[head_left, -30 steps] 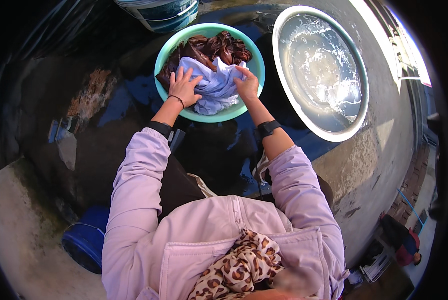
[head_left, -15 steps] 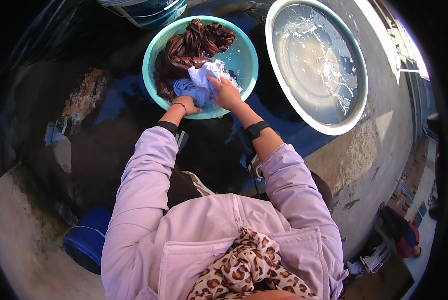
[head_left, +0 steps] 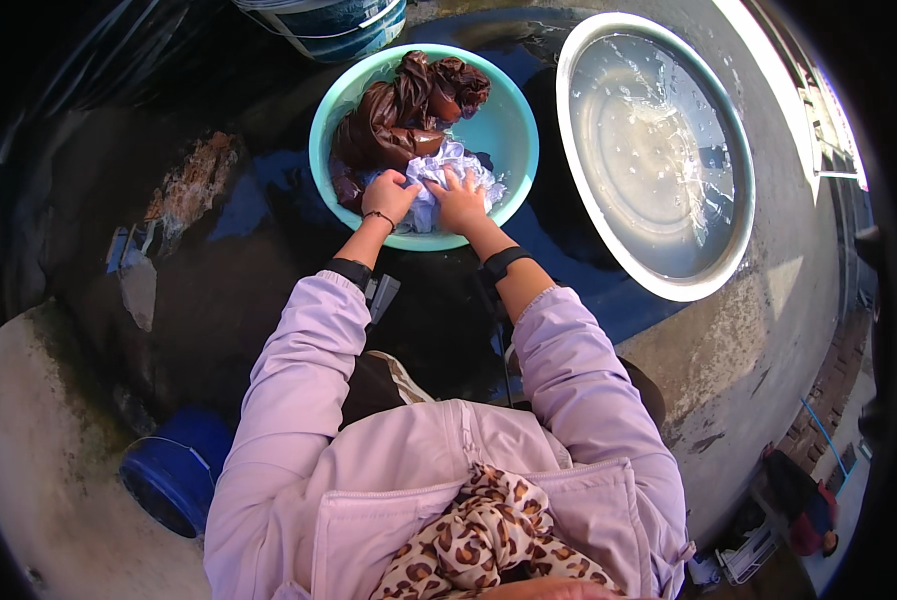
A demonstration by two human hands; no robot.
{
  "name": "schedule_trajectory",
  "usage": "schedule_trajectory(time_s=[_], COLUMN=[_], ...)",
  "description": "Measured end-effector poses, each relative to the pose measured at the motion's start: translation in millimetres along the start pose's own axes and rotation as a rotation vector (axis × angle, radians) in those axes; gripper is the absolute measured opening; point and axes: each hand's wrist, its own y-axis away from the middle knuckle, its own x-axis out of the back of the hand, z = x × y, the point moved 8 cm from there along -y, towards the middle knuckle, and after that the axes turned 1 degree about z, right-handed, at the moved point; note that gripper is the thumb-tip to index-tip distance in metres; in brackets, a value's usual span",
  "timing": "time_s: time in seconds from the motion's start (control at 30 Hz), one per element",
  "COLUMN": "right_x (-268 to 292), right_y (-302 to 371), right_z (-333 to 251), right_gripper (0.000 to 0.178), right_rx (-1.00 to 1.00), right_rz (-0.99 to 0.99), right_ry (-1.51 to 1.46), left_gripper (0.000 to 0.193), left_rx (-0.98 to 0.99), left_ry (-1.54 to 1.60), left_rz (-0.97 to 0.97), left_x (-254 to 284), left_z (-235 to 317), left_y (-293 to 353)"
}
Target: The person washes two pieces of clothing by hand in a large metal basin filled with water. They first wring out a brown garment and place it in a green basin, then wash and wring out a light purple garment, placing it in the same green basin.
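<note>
A wet, pale whitish cloth [head_left: 451,160] lies bunched in the near part of a turquoise basin [head_left: 526,150]. My right hand [head_left: 459,205] presses down on it, fingers spread over the folds. Just left of that, my left hand [head_left: 391,197] is closed at the cloth's edge, with fingers curled in; whatever they grip is hidden. Behind both hands, a shiny dark brown garment [head_left: 394,125] is heaped along the basin's left and far side. Some darker fabric shows beside the pale cloth.
To the right stands a large white-rimmed tub [head_left: 571,110] of cloudy, sudsy water. A teal bucket [head_left: 344,35] is beyond the basin, a blue bucket [head_left: 174,470] at lower left. The dark ground [head_left: 219,320] looks wet. Another person [head_left: 804,495] is far off at lower right.
My right hand has gone from holding up a fold of the cloth to pressing on the bunch. My left hand has lifted and curled its fingers. The cloth is more crumpled.
</note>
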Motion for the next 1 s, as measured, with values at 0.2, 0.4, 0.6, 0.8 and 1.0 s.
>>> schedule_trajectory(time_s=[0.2, 0.4, 0.6, 0.8, 1.0], right_x=[46, 71, 91, 54, 19], right_y=[4, -2, -35, -37, -46], right_z=[63, 127, 127, 45, 32], right_gripper=[0.032, 0.021, 0.021, 0.073, 0.063], right_rx=[-0.137, -0.309, -0.355, -0.310, -0.282], right_rz=[0.327, 0.628, 0.600, 0.212, -0.047], right_ry=[-0.950, -1.232, -0.776, -0.146, 0.038], left_gripper=[0.047, 0.025, 0.035, 0.055, 0.055], left_rx=[0.009, 0.357, 0.331, -0.057, -0.083], left_ry=[-0.053, 1.089, 0.918, -0.111, -0.437], left_rz=[0.105, 0.183, 0.279, 0.062, -0.129], left_x=[-8, 11, 60, 28, -17], left_z=[20, -12, -35, 13, 4], left_y=[-4, 10, 10, 29, 24])
